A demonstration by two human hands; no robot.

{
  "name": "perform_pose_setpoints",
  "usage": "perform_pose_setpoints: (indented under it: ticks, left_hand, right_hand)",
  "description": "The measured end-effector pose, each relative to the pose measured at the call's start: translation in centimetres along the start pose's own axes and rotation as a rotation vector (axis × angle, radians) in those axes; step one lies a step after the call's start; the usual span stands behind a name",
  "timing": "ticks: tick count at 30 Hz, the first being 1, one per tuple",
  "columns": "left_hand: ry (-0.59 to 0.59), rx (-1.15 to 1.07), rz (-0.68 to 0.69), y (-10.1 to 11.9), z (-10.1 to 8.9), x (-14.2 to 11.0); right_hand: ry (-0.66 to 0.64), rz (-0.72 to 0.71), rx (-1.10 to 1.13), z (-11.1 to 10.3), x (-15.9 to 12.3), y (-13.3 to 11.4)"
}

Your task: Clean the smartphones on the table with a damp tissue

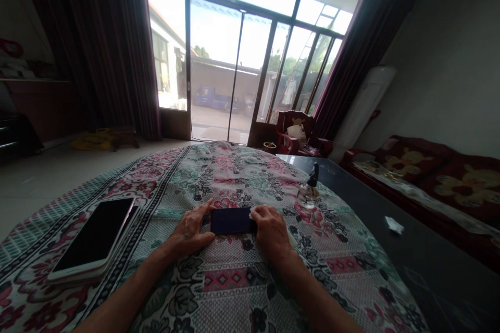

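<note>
Floral quilted cloth (228,281) lies under a dark phone (233,220) at centre; the left hand (190,230) presses it, fingers spread, the right hand (271,231) curls over a white wipe (255,212). Uneven pressure could skid it.

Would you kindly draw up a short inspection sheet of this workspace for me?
Surface: floral patterned cloth spread over a table.
Job's things: dark rectangular slab, possibly a phone; white tissue at the right hand's edge.
Clutter: white-framed smartphone on the cloth; glass bottle and paper scrap on a glossy dark tabletop.
Hands: left hand and right hand both on the slab's ends.
Cables: nothing seen.
Surroundings: glazed door, dark curtains, red sofa.
</note>
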State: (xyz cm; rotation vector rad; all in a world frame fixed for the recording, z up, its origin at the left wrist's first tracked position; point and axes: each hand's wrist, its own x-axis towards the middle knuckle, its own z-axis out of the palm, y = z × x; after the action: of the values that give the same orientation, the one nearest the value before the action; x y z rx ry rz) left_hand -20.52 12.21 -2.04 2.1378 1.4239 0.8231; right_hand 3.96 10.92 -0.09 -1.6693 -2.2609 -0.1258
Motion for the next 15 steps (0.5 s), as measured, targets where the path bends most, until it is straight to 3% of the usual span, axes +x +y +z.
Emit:
perform_pose_setpoints:
  ticks: [9, 11, 15]
  left_hand:
    - [0.038, -0.008, 0.029, -0.9, 0.6, 0.0]
    - [0.029, -0.011, 0.023, -0.8, 0.6, 0.0]
    - [0.027, -0.012, 0.037, -0.4, 0.3, 0.0]
  right_hand:
    - [-0.085, -0.328, 0.064, 0.6, -1.0, -5.3]
    - [-0.079, -0.31, 0.076, 0.4, -0.8, -4.8]
    - [-0.025, -0.113, 0.052, 0.2, 0.1, -2.4]
